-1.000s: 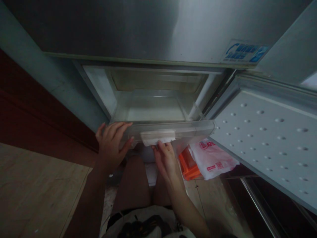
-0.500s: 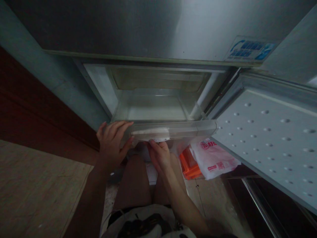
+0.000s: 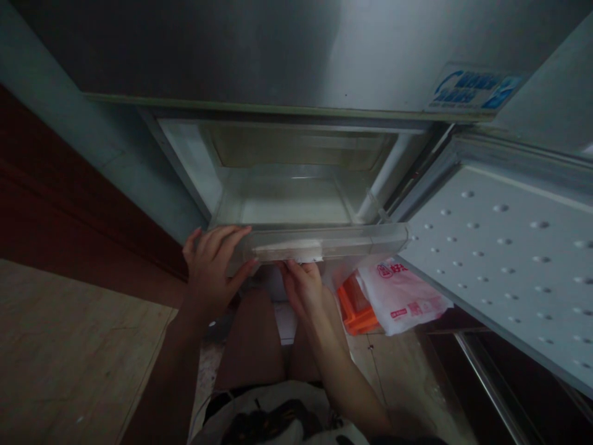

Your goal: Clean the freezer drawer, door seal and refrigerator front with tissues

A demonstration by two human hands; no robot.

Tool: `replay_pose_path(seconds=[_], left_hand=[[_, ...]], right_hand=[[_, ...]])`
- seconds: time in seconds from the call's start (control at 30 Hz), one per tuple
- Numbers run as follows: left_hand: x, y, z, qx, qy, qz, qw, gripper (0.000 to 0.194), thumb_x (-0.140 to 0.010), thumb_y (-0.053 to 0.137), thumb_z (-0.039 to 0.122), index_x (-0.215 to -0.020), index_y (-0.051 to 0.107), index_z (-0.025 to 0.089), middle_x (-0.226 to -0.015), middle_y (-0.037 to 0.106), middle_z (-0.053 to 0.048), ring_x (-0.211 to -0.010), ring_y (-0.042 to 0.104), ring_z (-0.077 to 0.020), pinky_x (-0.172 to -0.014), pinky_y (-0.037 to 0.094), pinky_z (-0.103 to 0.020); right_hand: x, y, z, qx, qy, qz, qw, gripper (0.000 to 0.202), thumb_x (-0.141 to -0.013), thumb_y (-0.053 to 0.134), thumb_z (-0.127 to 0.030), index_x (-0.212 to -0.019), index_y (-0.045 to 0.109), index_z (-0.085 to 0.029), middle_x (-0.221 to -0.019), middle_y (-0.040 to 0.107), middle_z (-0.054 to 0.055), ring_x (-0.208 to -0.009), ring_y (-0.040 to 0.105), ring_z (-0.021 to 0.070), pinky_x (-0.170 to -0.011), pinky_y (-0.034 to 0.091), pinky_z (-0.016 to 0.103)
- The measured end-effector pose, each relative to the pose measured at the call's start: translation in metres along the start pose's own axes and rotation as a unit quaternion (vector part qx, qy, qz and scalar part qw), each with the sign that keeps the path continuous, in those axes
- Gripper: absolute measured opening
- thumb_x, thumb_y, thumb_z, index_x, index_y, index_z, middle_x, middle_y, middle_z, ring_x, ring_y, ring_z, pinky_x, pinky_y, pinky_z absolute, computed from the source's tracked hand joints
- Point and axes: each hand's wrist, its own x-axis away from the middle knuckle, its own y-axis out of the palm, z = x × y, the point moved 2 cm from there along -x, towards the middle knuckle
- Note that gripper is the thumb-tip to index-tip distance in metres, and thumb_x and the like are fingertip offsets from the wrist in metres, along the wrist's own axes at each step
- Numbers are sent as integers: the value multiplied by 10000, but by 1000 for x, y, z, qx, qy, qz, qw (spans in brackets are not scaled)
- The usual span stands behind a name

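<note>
A clear plastic drawer [image 3: 361, 240] is pulled out of the open lower compartment of a fridge, and its inside looks bare. My left hand [image 3: 210, 262] rests at the left end of the drawer front, fingers spread over the top edge and thumb below. Under the middle of the front, my right hand [image 3: 303, 281] has its fingers at the lower edge of a white strip [image 3: 290, 250]. Those fingertips are partly hidden, so what they grip cannot be made out.
The fridge door [image 3: 523, 247] stands open at the right. Below it, a white plastic bag [image 3: 398, 296] lies against an orange basket [image 3: 359, 309] on the floor. A dark red wooden panel [image 3: 69, 216] is at the left.
The view has shifted very slightly. Both hands stay at the same places on the drawer front, and the drawer is pulled out as before.
</note>
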Motion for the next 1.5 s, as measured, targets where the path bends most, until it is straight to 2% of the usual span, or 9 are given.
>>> replay_pose_path(seconds=[0.2,0.43,0.57,0.73,0.93,1.07,1.33,1.5], left_hand=[[0,1,0,3,-6,3,1000,461,-911,455,493,-1312,491,266,-1237,597,-89,-1174,518,-272,-1104,196,-485],[1,1,-1,5,-6,1,1000,459,-917,444,485,-1326,480,280,-1240,593,-83,-1174,515,-273,-1105,192,-485],[0,1,-1,6,-5,3,1000,454,-919,438,489,-1314,491,269,-1245,592,-84,-1181,512,-271,-1107,193,-480],[0,0,1,0,-5,0,1000,442,-926,437,484,-1294,503,248,-1234,594,-94,-1177,514,-265,-1103,194,-476],[0,0,1,2,-4,-2,1000,451,-927,429,488,-1301,503,247,-1240,594,-94,-1177,515,-269,-1105,192,-475],[0,0,1,6,-2,3,1000,465,-923,436,496,-1285,519,217,-1230,596,-106,-1170,520,-275,-1105,186,-481],[0,0,0,2,-2,-1,1000,450,-924,430,481,-1312,492,261,-1235,596,-88,-1172,518,-269,-1100,202,-485],[0,2,-1,-1,-1,6,1000,457,-924,428,494,-1310,496,259,-1226,598,-90,-1166,521,-270,-1103,191,-485]], right_hand=[[0,-3,-3,9,-14,20,1000,153,-596,780,-264,-667,649,-232,-751,708,-2,-855,652,176,-944,485,376],[-1,0,-6,20,-7,-3,1000,186,-581,788,-284,-704,657,-238,-706,701,1,-840,661,202,-880,524,403],[-1,-1,-9,16,-12,16,1000,168,-566,790,-263,-661,656,-232,-692,704,-8,-771,658,179,-881,530,382],[-1,0,-8,7,-8,-6,1000,140,-592,780,-249,-646,652,-235,-695,697,-13,-809,660,180,-898,522,378],[-1,-2,-11,15,-24,-2,1000,147,-601,795,-257,-626,653,-230,-681,697,-15,-780,658,164,-860,531,339],[-2,2,-10,6,-7,-16,1000,162,-582,800,-232,-610,641,-226,-660,692,-24,-756,658,162,-845,538,328],[0,-2,-14,0,-10,0,1000,151,-589,792,-220,-664,661,-218,-661,691,-22,-762,658,157,-879,516,334],[0,6,-7,3,7,-13,1000,144,-583,777,-226,-671,663,-218,-652,682,-15,-791,655,182,-892,509,371]])
